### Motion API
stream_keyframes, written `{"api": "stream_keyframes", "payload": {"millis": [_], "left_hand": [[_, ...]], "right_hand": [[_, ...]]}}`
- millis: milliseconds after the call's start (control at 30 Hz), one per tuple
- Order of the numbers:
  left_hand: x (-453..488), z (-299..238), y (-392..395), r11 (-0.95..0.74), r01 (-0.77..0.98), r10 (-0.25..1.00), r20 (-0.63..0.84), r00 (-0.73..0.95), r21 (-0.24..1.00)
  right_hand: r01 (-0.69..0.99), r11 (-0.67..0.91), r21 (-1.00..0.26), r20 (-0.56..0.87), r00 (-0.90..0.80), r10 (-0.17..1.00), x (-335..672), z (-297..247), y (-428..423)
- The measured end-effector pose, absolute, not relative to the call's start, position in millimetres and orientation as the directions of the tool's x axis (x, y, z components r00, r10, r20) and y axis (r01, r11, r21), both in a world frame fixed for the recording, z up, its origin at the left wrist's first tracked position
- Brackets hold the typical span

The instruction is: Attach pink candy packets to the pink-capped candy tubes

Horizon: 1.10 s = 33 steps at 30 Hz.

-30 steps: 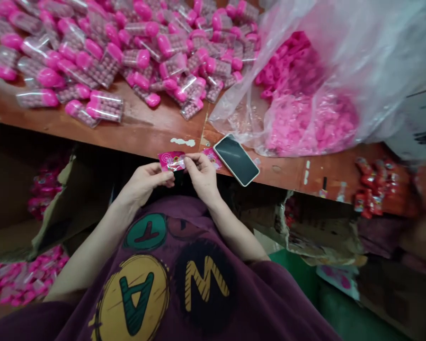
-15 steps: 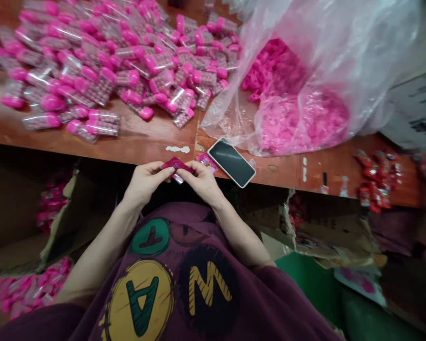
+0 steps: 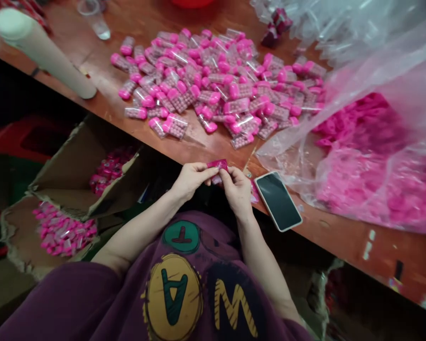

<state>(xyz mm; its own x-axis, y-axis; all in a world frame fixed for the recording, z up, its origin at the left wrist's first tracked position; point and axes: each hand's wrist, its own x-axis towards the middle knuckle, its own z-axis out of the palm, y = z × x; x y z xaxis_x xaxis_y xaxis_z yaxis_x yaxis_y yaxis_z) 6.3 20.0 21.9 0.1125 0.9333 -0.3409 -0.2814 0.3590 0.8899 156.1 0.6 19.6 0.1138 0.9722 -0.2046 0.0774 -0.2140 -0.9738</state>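
Both hands meet at the near edge of the table, pinching a small dark-pink shiny wrapper between thumbs and fingers. My left hand grips its left side and my right hand its right side. What the wrapper may contain is hidden by the fingers. Beside my right hand lies a phone with a dark screen, overhanging the table edge. Part of a pink printed packet shows between that hand and the phone. Beyond my hands is a heap of clear little bottles with pink caps, filled with pale pink beads.
A clear plastic bag of pink pieces spreads at the right. A pale cylinder and a clear plastic cup occupy the left of the table. Below, cardboard boxes hold pink items.
My view has swung left, so the bottles and bag sit further right, and the cylinder, cup and lower boxes have come into sight. Both hands still grip the wrapper.
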Motion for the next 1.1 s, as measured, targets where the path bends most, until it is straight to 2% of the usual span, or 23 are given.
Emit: {"api": "stream_keyframes", "payload": {"millis": [233,433,567,633,700,767,833,900,1000,1100], "left_hand": [[-2.5,15.0,26.1,0.359,-0.344,0.914,-0.402,-0.059,0.867],[-16.7,12.8,24.4,0.436,-0.473,0.882,-0.468,0.055,0.766],[-24.5,10.8,26.8,0.434,-0.542,0.862,-0.507,0.017,0.720],[-28.9,10.0,28.2,0.432,-0.574,0.852,-0.524,0.006,0.696],[-32.9,10.3,29.4,0.437,-0.592,0.839,-0.545,-0.004,0.677],[-34.9,12.1,30.3,0.457,-0.600,0.819,-0.574,-0.005,0.657],[-34.4,15.2,30.7,0.482,-0.605,0.804,-0.595,0.016,0.634],[-32.2,18.4,30.6,0.495,-0.616,0.796,-0.604,0.038,0.613],[-30.0,20.6,29.8,0.479,-0.651,0.792,-0.609,0.033,0.588],[-31.7,20.0,28.0,0.476,-0.663,0.788,-0.614,0.031,0.578]], "right_hand": [[0.176,-0.151,-0.973,-0.137,0.086,0.987,131.0,15.4,12.3],[0.307,-0.078,-0.948,-0.051,0.096,0.994,117.0,15.8,17.9],[0.274,-0.093,-0.957,-0.083,0.046,0.995,129.8,15.0,23.5],[0.351,-0.037,-0.936,0.005,0.117,0.993,151.2,11.7,35.5],[0.580,0.065,-0.812,0.204,0.178,0.963,178.8,7.7,54.0],[0.807,0.113,-0.579,0.314,0.094,0.945,203.9,4.7,74.3],[0.922,0.121,-0.367,0.267,-0.020,0.964,218.5,3.5,90.8],[0.964,0.110,-0.241,0.186,-0.066,0.980,220.2,3.5,99.1],[0.978,0.074,-0.196,0.136,-0.048,0.990,208.6,4.3,93.3],[0.952,0.118,-0.282,0.091,-0.096,0.991,198.6,4.0,71.8]]}}
